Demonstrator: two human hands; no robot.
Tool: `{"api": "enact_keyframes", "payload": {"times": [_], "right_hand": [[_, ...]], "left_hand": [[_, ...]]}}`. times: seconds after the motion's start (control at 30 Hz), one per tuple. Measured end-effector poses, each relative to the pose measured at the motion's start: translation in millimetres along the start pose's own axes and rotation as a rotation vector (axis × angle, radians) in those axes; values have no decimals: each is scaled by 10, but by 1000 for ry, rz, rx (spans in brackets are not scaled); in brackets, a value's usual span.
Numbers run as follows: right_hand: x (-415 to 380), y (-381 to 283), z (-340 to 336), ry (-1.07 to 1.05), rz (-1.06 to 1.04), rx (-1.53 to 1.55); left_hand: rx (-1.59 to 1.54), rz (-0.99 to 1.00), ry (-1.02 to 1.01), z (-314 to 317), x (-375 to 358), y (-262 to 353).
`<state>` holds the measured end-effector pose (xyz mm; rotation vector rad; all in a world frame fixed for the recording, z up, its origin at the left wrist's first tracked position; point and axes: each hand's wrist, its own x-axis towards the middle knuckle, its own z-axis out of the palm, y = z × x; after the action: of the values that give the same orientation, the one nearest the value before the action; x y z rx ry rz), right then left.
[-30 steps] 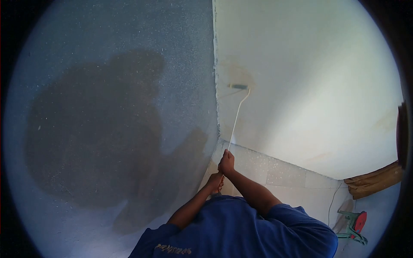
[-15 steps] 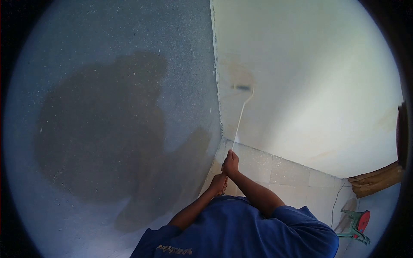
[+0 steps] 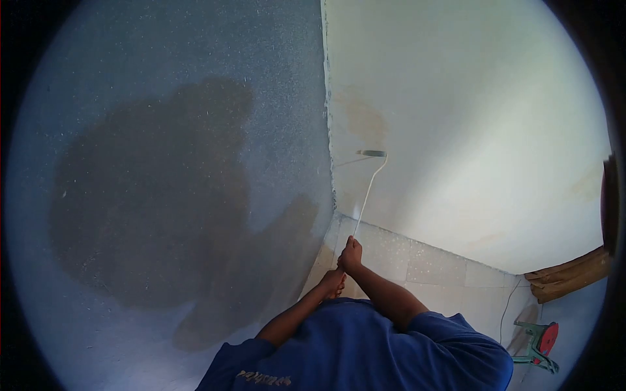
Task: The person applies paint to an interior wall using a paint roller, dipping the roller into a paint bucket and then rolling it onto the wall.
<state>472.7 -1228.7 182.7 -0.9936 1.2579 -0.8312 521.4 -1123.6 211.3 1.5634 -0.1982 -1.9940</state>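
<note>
A paint roller (image 3: 373, 154) with a long, thin, bent pale handle lies against the light wall (image 3: 456, 117), a little right of the corner with the grey-blue wall (image 3: 280, 78). My right hand (image 3: 351, 255) is wrapped round the handle just above the floor line. Lower and slightly left, my left hand (image 3: 334, 283) grips the handle's lower end, close to my chest. The two hands nearly touch. A faint brownish patch (image 3: 365, 120) shows on the light wall above the roller.
Pale floor tiles (image 3: 437, 264) run along the wall's base. At the lower right stand a green and red object (image 3: 544, 342) and a thin dark cable (image 3: 506, 306). Brown folded material (image 3: 567, 275) is at the right edge. A large shadow covers the grey-blue wall.
The roller has moved down the light wall, below the brownish patch, and looks sharper. My right hand has come slightly lower with the handle, and my left hand has barely moved.
</note>
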Motion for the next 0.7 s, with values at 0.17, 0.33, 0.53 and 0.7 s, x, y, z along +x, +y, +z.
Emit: {"api": "enact_keyframes", "payload": {"times": [0.17, 0.33, 0.53, 0.7], "right_hand": [[-130, -202, 7, -16, 48, 78], [-54, -532, 143, -82, -163, 59], [-128, -586, 136, -58, -94, 47], [-76, -254, 27, -9, -60, -7]], "left_hand": [[15, 90, 63, 4, -75, -9], [22, 308, 120, 29, -197, 241], [-1, 198, 83, 44, -219, 256], [-12, 43, 23, 57, -187, 122]]}}
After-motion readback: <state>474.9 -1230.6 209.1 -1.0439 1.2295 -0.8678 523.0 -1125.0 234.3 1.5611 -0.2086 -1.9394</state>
